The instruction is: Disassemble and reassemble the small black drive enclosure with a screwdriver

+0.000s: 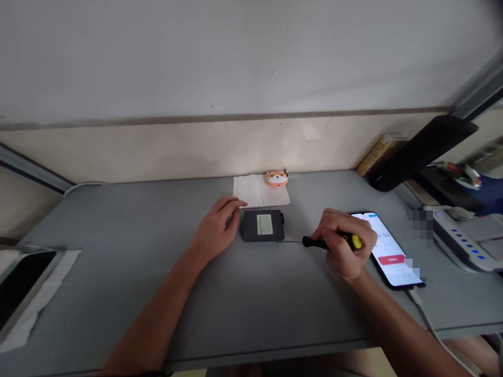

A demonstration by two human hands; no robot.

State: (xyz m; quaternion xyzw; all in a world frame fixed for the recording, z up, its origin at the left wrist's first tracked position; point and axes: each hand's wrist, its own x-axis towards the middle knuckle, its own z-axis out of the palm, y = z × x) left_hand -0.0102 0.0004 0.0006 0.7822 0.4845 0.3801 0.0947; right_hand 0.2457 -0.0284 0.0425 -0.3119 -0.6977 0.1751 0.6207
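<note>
A small dark box (251, 225) with a pale label lies flat on the grey desk (251, 314). My left hand (220, 225) is at the box's left side, fingers apart and holding nothing, one finger reaching over the edge of the white paper. In my right hand (348, 241) is a screwdriver (314, 242) with a black and yellow handle, held almost level. Its thin shaft points left, and the tip is at the box's lower right corner. Whether the tip touches the box is too small to tell.
White paper (249, 189) with an orange animal-face case (277, 178) lies behind the box. A lit phone (393, 256) with a cable is beside my right hand. Farther right are a power strip (459, 241) and a black cylinder (424, 152). Another dark-screened device (25, 283) lies far left.
</note>
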